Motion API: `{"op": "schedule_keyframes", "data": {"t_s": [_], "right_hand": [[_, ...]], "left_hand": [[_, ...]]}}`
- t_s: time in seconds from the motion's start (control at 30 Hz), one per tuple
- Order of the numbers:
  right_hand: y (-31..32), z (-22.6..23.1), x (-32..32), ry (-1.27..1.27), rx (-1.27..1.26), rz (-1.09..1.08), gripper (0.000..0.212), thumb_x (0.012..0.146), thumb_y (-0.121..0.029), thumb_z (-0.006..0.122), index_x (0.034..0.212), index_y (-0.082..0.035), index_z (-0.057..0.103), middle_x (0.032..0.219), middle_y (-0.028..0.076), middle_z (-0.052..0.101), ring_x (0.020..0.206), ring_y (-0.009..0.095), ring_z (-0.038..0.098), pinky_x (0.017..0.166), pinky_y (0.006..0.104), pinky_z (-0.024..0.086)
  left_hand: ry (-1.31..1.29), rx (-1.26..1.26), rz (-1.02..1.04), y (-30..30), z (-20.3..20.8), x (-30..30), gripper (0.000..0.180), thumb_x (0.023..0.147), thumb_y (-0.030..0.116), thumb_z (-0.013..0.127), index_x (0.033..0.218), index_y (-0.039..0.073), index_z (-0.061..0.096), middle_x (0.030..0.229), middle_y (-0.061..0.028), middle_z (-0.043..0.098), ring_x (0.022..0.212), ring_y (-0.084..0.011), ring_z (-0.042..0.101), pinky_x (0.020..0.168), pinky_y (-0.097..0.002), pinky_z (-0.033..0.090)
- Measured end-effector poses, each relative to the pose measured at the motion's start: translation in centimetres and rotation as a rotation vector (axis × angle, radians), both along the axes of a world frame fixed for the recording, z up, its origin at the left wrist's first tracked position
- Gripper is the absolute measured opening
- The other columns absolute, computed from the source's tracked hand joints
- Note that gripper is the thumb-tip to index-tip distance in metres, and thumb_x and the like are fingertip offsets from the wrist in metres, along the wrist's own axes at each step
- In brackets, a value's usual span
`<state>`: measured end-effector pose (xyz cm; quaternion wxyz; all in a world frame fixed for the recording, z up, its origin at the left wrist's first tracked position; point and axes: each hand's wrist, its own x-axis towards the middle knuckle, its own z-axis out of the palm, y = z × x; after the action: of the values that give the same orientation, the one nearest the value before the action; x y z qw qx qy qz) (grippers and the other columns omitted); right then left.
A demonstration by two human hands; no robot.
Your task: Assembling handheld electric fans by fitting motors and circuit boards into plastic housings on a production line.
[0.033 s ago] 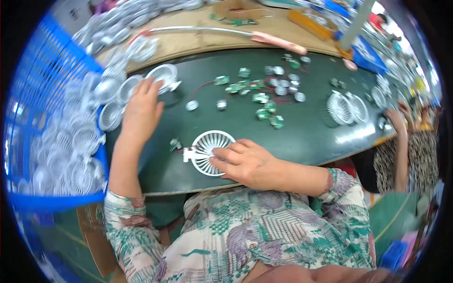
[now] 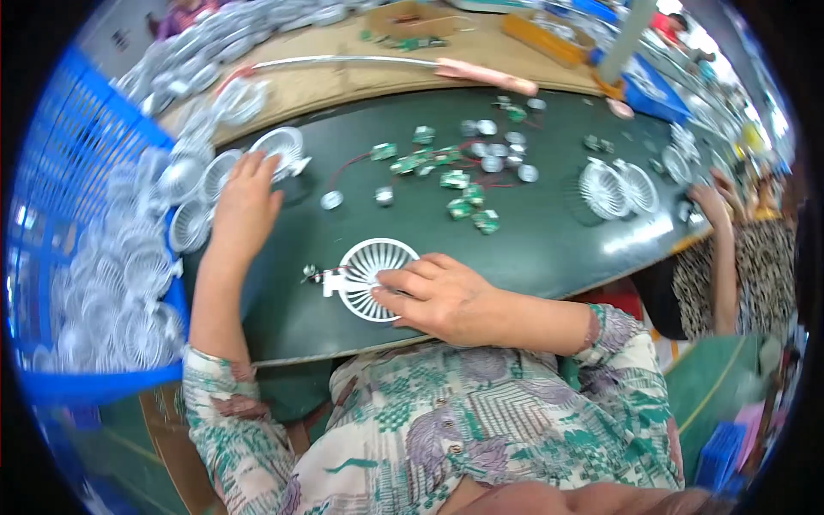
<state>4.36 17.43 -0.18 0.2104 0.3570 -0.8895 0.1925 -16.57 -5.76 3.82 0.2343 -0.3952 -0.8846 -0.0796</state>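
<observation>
My right hand (image 2: 438,296) lies flat, fingers pressing a white round grille (image 2: 371,266) against the dark green bench (image 2: 549,232); its grip closes on nothing. My left hand (image 2: 247,202) reaches, fingers spread, onto another grille (image 2: 279,148) beside the blue basket (image 2: 60,172). I'd pin the near grille steady and lift only one piece.

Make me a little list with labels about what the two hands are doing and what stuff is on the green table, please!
left hand: reaching to a white round grille at the table's left edge
right hand: resting on a white round grille near the front
table: dark green
middle: small green circuit boards and silver discs
left side: blue basket heaped with grilles
far right: another person's hand
</observation>
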Motion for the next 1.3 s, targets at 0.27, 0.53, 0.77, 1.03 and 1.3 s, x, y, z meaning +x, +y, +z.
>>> {"op": "schedule_keyframes", "data": {"t_s": [0.27,0.53,0.77,1.03,1.3], "right_hand": [[10.8,4.1,5.8,0.241,-0.042,-0.644,0.055,0.063,-0.009,0.084,0.115,-0.011,0.067,0.115,0.009,0.065,0.1,0.028,0.064,0.086,0.0404,0.051],[21.3,2.4,8.2,0.113,0.086,-1.061,0.032,0.082,-0.013,0.073,0.113,-0.006,0.069,0.111,0.013,0.066,0.103,0.032,0.061,0.09,0.042,0.049],[16.7,4.4,5.6,0.226,0.088,-0.953,0.037,0.079,-0.006,0.074,0.115,-0.009,0.068,0.113,0.011,0.066,0.105,0.031,0.061,0.091,0.042,0.049],[4.4,5.8,-5.4,0.05,0.127,-0.313,0.027,0.079,-0.014,0.075,0.104,-0.01,0.065,0.097,0.006,0.063,0.092,0.026,0.061,0.08,0.0405,0.047],[-2.1,2.4,-14.3,-0.009,0.442,-0.223,0.012,0.083,-0.018,0.065,0.088,-0.007,0.064,0.088,0.01,0.062,0.089,0.028,0.062,0.076,0.041,0.046]], "left_hand": [[-0.028,0.081,0.003,-0.2,-0.3,-1.0,0.009,0.083,0.003,0.064,0.09,0.001,0.061,0.09,-0.0179,0.064,0.089,-0.0378,0.061,0.076,-0.0475,0.048],[-0.111,0.313,-0.098,0.5,-0.7,11.2,0.023,0.069,-0.014,0.058,0.085,0.003,0.059,0.12,-0.0143,0.063,0.129,-0.0392,0.051,0.108,-0.0474,0.038],[-0.295,0.39,-0.081,-1.2,-3.9,15.1,0.026,0.069,-0.017,0.056,0.087,0.001,0.063,0.118,-0.0173,0.065,0.125,-0.041,0.054,0.103,-0.0467,0.043],[-0.3,0.328,-0.128,-0.2,-2.6,16.8,0.03,0.072,0.013,0.077,0.1,0.009,0.068,0.13,-0.0123,0.059,0.131,-0.0377,0.049,0.105,-0.0562,0.038],[-0.334,0.44,-0.019,-1.5,-3.6,16.9,0.038,0.071,0.005,0.077,0.108,0.004,0.066,0.139,-0.0238,0.05,0.137,-0.0455,0.039,0.108,-0.0521,0.038]]}}
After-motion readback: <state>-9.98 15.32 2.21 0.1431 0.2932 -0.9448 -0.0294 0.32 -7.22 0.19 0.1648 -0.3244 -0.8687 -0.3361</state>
